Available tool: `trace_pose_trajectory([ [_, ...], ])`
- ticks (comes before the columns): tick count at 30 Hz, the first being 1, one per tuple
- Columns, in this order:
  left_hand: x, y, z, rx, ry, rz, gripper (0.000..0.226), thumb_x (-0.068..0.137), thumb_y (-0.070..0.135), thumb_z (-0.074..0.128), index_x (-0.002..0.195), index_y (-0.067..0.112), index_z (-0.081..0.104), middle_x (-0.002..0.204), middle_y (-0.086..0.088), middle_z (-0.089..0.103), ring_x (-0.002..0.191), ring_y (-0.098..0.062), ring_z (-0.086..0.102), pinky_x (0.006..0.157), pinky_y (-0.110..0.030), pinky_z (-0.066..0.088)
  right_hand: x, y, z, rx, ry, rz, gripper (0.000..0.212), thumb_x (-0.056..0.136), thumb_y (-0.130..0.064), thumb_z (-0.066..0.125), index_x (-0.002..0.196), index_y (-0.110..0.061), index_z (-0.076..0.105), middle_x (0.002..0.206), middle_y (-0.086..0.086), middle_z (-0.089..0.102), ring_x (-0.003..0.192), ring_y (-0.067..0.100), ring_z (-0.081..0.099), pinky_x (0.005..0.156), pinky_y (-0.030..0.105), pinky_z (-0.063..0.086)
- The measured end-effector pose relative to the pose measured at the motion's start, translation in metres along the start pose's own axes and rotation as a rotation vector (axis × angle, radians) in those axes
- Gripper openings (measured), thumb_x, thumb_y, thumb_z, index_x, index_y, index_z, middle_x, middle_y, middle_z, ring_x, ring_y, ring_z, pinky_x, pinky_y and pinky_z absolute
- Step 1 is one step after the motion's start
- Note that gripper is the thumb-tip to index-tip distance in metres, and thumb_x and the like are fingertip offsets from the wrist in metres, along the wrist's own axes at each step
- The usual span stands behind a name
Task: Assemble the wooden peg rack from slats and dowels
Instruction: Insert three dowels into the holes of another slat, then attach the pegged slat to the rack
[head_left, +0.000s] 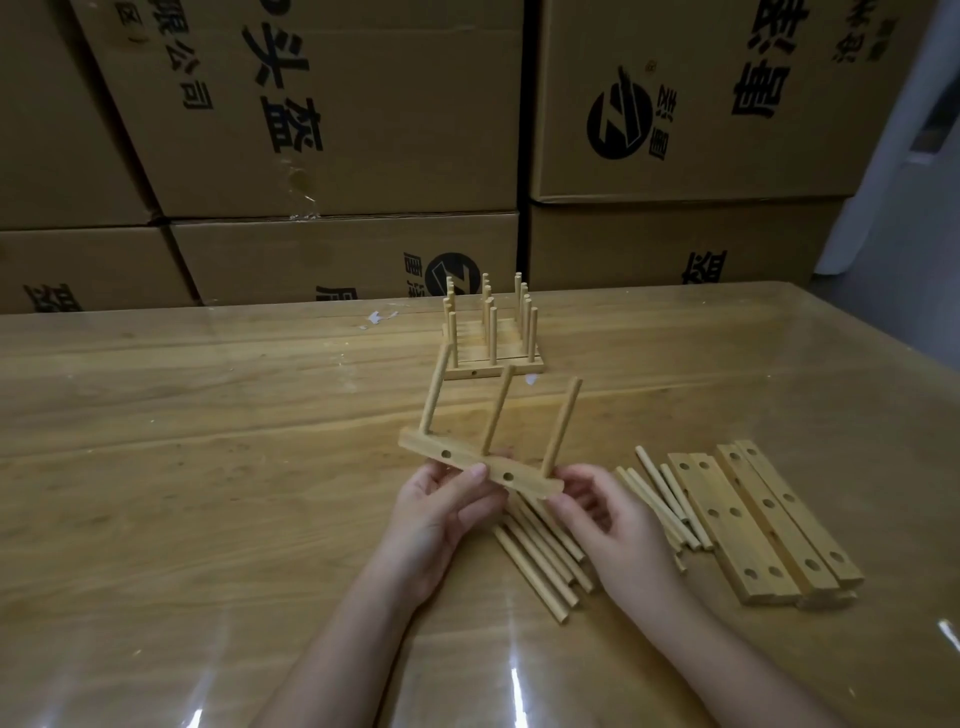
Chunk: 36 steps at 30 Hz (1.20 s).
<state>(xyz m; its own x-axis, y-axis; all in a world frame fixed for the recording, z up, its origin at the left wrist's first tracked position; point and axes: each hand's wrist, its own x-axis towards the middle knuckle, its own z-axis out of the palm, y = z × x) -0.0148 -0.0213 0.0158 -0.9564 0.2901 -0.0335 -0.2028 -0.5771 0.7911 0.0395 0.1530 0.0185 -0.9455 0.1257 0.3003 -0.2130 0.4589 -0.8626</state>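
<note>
I hold a wooden slat above the table, tilted, with three dowels standing up out of its top edge and two side holes facing me. My left hand grips the slat's middle from below. My right hand pinches its right end. Under my hands lies a loose pile of dowels. More dowels and several drilled slats lie to the right. A finished peg rack stands farther back on the table.
The wooden table is covered by glossy clear film. Stacked cardboard boxes form a wall right behind the table's far edge. Small white scraps lie near the back edge.
</note>
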Motion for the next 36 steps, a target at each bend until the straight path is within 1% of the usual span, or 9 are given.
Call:
trace_pose_trajectory([
  [5, 0.002, 0.01, -0.012, 0.103, 0.204, 0.125, 0.038, 0.071, 0.015, 0.068, 0.108, 0.006, 0.06, 0.089, -0.01, 0.074, 0.08, -0.02, 0.072, 0.063, -0.022, 0.056, 0.008, 0.008, -0.018, -0.071, 0.085, 0.028, 0.022, 0.089, -0.026, 0.055, 0.109, -0.033, 0.057, 0.085, -0.012, 0.063, 0.076, -0.005, 0.058, 0.061, 0.012, 0.048],
  [12, -0.007, 0.011, -0.01, 0.601, 0.245, 0.098, 0.022, 0.083, 0.015, 0.07, 0.105, 0.017, 0.069, 0.088, -0.004, 0.073, 0.069, -0.006, 0.067, 0.062, -0.019, 0.054, 0.012, 0.024, -0.026, -0.309, 0.091, 0.003, 0.03, 0.094, -0.029, 0.048, 0.123, -0.024, 0.056, 0.091, -0.012, 0.061, 0.073, -0.004, 0.051, 0.059, 0.01, 0.035],
  [15, -0.011, 0.014, -0.012, 0.801, 0.225, 0.117, 0.025, 0.084, 0.014, 0.07, 0.108, 0.021, 0.068, 0.093, -0.002, 0.07, 0.076, -0.004, 0.063, 0.067, -0.011, 0.05, 0.013, 0.025, -0.026, -0.338, 0.1, 0.003, 0.031, 0.094, -0.027, 0.049, 0.123, -0.023, 0.056, 0.095, -0.01, 0.062, 0.08, 0.0, 0.053, 0.065, 0.013, 0.04],
  [18, -0.011, 0.015, -0.017, 1.075, 0.154, 0.118, 0.032, 0.084, 0.016, 0.071, 0.114, 0.024, 0.063, 0.092, 0.004, 0.065, 0.081, -0.002, 0.059, 0.07, -0.005, 0.044, 0.013, 0.022, -0.028, -0.32, 0.119, 0.008, 0.029, 0.093, -0.026, 0.051, 0.121, -0.024, 0.059, 0.09, -0.018, 0.055, 0.094, 0.013, 0.056, 0.078, 0.03, 0.05],
  [21, -0.006, 0.016, -0.022, 1.151, 0.154, 0.102, 0.033, 0.084, 0.022, 0.071, 0.116, 0.025, 0.065, 0.094, 0.009, 0.066, 0.087, 0.0, 0.06, 0.069, -0.003, 0.043, 0.014, 0.024, -0.029, -0.321, 0.112, 0.05, 0.029, 0.093, -0.029, 0.052, 0.121, -0.028, 0.059, 0.098, -0.006, 0.056, 0.092, 0.014, 0.055, 0.078, 0.031, 0.051],
  [23, 0.0, 0.015, -0.024, 1.178, 0.193, 0.122, 0.033, 0.084, 0.023, 0.072, 0.116, 0.024, 0.066, 0.094, 0.011, 0.066, 0.088, 0.0, 0.06, 0.069, -0.005, 0.042, 0.015, 0.025, -0.029, -0.32, 0.107, 0.072, 0.031, 0.092, -0.031, 0.053, 0.123, -0.029, 0.057, 0.105, -0.002, 0.057, 0.093, 0.012, 0.054, 0.078, 0.029, 0.051],
  [27, 0.012, 0.01, -0.026, 1.294, 0.305, 0.198, 0.034, 0.083, 0.023, 0.072, 0.117, 0.02, 0.068, 0.096, 0.007, 0.066, 0.089, -0.006, 0.058, 0.079, -0.019, 0.04, 0.018, 0.022, -0.027, -0.359, 0.108, 0.062, 0.031, 0.092, -0.033, 0.052, 0.121, -0.026, 0.056, 0.098, -0.016, 0.055, 0.092, 0.005, 0.052, 0.081, 0.027, 0.049],
  [32, 0.043, 0.015, -0.028, 1.437, 0.287, 0.227, 0.035, 0.087, 0.024, 0.069, 0.121, 0.018, 0.065, 0.114, -0.001, 0.067, 0.104, -0.015, 0.058, 0.096, -0.031, 0.045, 0.017, 0.022, -0.026, -0.427, 0.07, 0.048, 0.025, 0.093, -0.034, 0.049, 0.114, -0.028, 0.059, 0.104, -0.015, 0.059, 0.095, 0.003, 0.05, 0.089, 0.029, 0.046],
  [36, 0.074, 0.015, -0.032, 1.568, 0.29, 0.239, 0.034, 0.086, 0.025, 0.069, 0.119, 0.017, 0.066, 0.111, -0.004, 0.063, 0.106, -0.023, 0.054, 0.097, -0.039, 0.043, 0.016, 0.026, -0.025, -0.443, 0.068, 0.034, 0.023, 0.093, -0.034, 0.047, 0.112, -0.03, 0.059, 0.104, -0.019, 0.057, 0.094, -0.001, 0.047, 0.087, 0.022, 0.042],
])
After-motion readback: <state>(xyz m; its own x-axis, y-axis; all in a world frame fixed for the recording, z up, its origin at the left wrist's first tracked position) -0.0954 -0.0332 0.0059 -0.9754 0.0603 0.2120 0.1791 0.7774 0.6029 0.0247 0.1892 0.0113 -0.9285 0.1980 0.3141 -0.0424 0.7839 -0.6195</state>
